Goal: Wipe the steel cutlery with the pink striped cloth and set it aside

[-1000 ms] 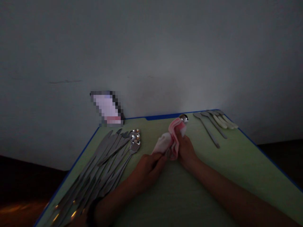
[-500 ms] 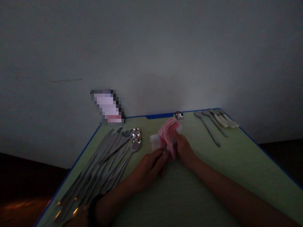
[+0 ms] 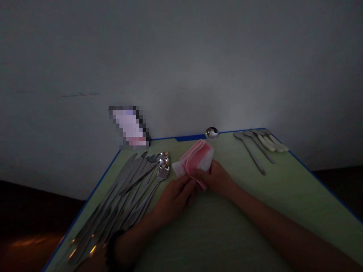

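Note:
A pink and white cloth point(image 3: 200, 158) is folded around the handle of a shiny metal spoon. Beyond its far edge shows the spoon's rounded bowl point(image 3: 212, 133), while the handle is hidden. My right hand point(image 3: 219, 179) is closed on the cloth from the right, thumb across its lower part. At the cloth's near end my left hand point(image 3: 178, 194) is closed, apparently around the spoon's hidden handle end. To the left lie several long metal knives point(image 3: 113, 200), with several spoons point(image 3: 163, 173) beside them, bowls pointing away from me.
On the right of the pale green table point(image 3: 241, 226) lie two metal utensils point(image 3: 252, 155) and several white-handled pieces point(image 3: 272, 143). A pixelated phone-like device point(image 3: 129, 126) leans on the wall point(image 3: 181, 68) at the back left. Blue trim point(image 3: 190, 138) edges the table.
My right hand has slid slightly down the cloth, its thumb now lying across the front. The cloth spreads flatter, and the spoon bowl stands farther out from it.

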A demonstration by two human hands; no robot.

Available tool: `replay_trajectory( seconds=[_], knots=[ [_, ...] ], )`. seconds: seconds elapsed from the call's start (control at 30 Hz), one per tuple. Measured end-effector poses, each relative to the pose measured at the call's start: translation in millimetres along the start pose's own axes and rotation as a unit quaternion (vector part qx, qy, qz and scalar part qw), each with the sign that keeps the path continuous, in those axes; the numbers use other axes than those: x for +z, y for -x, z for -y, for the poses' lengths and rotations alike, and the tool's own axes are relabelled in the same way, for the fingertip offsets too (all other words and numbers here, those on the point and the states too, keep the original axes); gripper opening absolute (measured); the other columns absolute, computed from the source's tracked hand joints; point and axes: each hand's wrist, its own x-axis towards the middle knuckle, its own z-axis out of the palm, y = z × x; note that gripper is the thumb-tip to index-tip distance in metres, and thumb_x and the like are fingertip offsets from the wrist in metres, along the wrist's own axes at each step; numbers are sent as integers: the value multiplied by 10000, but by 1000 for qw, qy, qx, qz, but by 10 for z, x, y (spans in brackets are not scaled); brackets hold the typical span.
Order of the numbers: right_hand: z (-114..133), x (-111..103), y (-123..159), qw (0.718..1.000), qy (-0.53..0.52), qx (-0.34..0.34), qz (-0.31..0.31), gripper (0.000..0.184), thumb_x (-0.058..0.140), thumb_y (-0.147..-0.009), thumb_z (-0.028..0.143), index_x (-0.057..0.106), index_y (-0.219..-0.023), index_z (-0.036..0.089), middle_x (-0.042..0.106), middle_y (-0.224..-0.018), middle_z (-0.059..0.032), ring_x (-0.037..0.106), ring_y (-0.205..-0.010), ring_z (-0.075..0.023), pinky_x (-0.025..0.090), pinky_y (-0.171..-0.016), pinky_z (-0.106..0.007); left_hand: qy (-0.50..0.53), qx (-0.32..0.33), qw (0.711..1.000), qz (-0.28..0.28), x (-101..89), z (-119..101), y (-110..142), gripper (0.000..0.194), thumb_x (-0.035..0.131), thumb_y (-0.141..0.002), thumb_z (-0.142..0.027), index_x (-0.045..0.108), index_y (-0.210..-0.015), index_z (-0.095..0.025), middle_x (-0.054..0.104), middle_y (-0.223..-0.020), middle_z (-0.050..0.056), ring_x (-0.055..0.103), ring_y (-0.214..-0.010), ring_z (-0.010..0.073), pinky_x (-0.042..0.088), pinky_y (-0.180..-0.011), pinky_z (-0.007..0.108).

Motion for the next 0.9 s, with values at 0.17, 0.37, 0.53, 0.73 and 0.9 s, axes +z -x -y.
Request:
replay_trajectory(
  seconds=[0.17, 0.37, 0.53, 0.73, 0.9],
  knots=[
    [-29, 48, 29, 998, 32, -23, -41, 359, 501, -762, 486, 506, -607, 162, 462, -533, 21, 394, -485, -83, 315, -438, -194, 6, -4, 1000, -2, -14, 11, 5, 320, 376, -898, -396, 512, -731, -160, 430, -505, -68, 396, -445, 68, 302, -429, 172],
    [-35, 44, 24, 998, 32, -34, -36, 351, 493, -769, 479, 495, -608, 167, 447, -536, 24, 380, -487, -83, 307, -438, -193, 38, 1, 999, -4, 2, -2, 9, 317, 364, -906, -385, 486, -715, -164, 421, -482, -74, 377, -422, 64, 297, -418, 170],
    [-3, 15, 24, 999, 22, -33, 26, 288, 565, -733, 435, 552, -715, 148, 539, -638, 2, 454, -559, -96, 369, -505, -196, 43, 9, 998, -36, 15, 16, -8, 312, 360, -909, -368, 469, -697, -167, 444, -485, -69, 401, -422, 67, 317, -428, 175],
    [-25, 31, 31, 998, 38, -33, 34, 365, 474, -789, 488, 538, -684, 145, 495, -594, 8, 429, -537, -90, 359, -480, -191, 58, 4, 996, -67, 7, 49, -17, 317, 381, -898, -357, 466, -660, -165, 440, -477, -70, 391, -403, 61, 315, -422, 174],
    [-75, 48, 28, 997, 69, -36, 5, 400, 443, -801, 505, 533, -650, 146, 476, -568, 11, 424, -524, -88, 360, -485, -200, 76, 13, 995, -68, -3, 34, -18, 299, 388, -893, -323, 463, -651, -165, 430, -474, -74, 380, -397, 55, 301, -407, 166]
  ],
)
